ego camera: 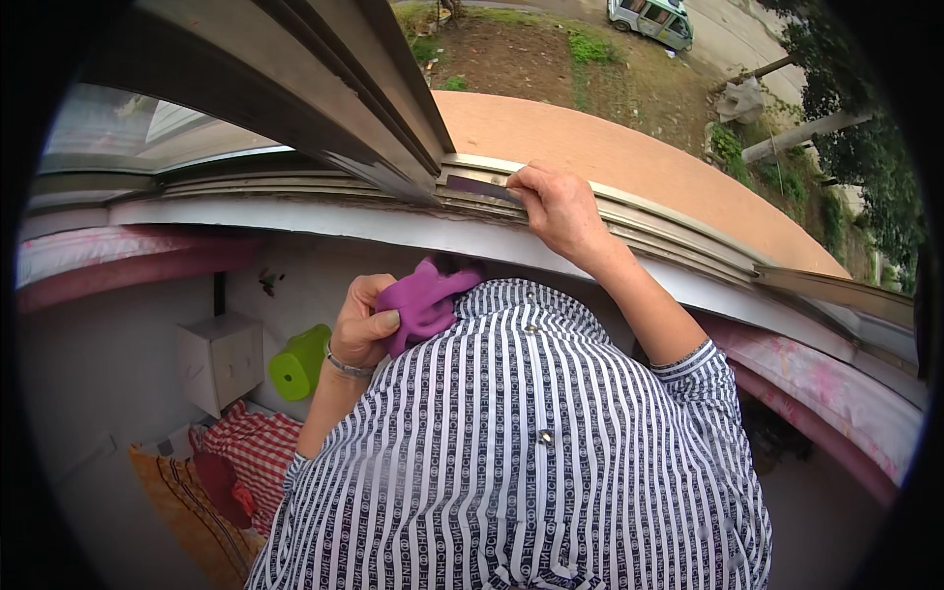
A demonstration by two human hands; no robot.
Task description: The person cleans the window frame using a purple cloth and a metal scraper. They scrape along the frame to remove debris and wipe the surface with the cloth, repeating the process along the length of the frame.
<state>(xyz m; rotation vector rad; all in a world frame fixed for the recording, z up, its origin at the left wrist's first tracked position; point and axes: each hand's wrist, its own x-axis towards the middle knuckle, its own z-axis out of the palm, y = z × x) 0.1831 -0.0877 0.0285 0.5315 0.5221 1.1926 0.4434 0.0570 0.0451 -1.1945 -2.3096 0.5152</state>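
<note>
My right hand [557, 210] pinches one end of a thin, dark flat strip [479, 187] over the metal sliding-window track [649, 237]. The strip's other end points left, close to the upright edge of the window sash [369, 96]; whether it touches the track's bottom I cannot tell. Below the white sill edge [413, 228], my left hand [367, 321] holds a bunched purple cloth [424, 302] against the front of my striped shirt [516, 413]. Part of the cloth is dark at its far end.
Outside the track lies an orange-toned ledge [531, 125], with ground below and a parked vehicle [653, 21]. Pink floral curtains [826, 383] hang at both sides. Down left are a small white cabinet [221, 361], a green plastic stool [299, 365] and a red checked cloth [254, 450].
</note>
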